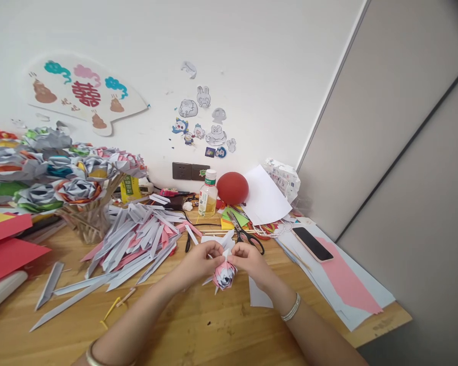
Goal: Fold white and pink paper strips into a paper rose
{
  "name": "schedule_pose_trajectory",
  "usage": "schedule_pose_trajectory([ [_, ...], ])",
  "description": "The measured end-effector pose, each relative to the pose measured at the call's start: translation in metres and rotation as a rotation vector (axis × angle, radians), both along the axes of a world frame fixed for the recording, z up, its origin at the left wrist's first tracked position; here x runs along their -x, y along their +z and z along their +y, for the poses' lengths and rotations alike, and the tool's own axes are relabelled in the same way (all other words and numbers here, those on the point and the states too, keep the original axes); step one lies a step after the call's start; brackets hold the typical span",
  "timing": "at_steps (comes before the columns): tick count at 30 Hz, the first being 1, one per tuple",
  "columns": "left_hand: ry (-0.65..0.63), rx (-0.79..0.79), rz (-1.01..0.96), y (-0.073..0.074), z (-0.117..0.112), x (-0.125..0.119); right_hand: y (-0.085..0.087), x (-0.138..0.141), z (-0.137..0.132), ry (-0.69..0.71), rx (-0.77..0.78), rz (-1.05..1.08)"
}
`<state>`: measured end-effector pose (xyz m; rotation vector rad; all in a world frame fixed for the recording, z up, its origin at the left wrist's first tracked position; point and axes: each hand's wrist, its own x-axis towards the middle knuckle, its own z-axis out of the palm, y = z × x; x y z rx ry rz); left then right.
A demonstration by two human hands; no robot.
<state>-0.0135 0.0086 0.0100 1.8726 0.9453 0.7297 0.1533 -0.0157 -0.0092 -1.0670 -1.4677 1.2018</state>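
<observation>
A small pink, white and grey paper flower (225, 276) is held just above the wooden table, at the middle of the view. My left hand (203, 263) pinches its upper left edge between thumb and fingers. From the other side, my right hand (251, 260) pinches the upper right edge, so the two thumbs nearly meet at a white paper tip. Black-handled scissors (248, 238) lie just beyond my right hand. To the left spreads a heap of folded white and pink paper strips (137, 236).
Finished paper flowers on sticks (80, 190) fill a clear container at the left. Behind my hands stand a drink bottle (208, 195) and a red balloon (232, 188). A phone (313, 244) rests on paper sheets (351, 300) at the right, near a grey panel.
</observation>
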Motion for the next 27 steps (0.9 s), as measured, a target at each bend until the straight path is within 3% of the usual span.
schedule_pose_trajectory([
  [3, -0.039, 0.115, -0.001, -0.01, 0.006, 0.002, -0.001, 0.001, 0.0, -0.006, 0.078, 0.016],
  [7, -0.03, 0.101, 0.023, -0.015, 0.008, 0.003, -0.001, 0.001, 0.0, 0.037, 0.155, -0.012],
  [16, 0.005, -0.022, 0.106, -0.015, 0.002, 0.0, -0.005, 0.0, 0.0, 0.027, 0.086, -0.101],
  [19, 0.001, -0.013, 0.049, -0.015, 0.005, 0.001, -0.006, 0.0, 0.002, -0.004, 0.045, -0.101],
  [22, 0.004, 0.169, -0.118, -0.011, 0.007, 0.003, -0.008, -0.001, 0.005, -0.099, -0.001, -0.031],
  [27, -0.014, 0.616, -0.405, -0.009, 0.001, 0.001, -0.011, 0.0, 0.01, -0.338, -0.072, 0.135],
])
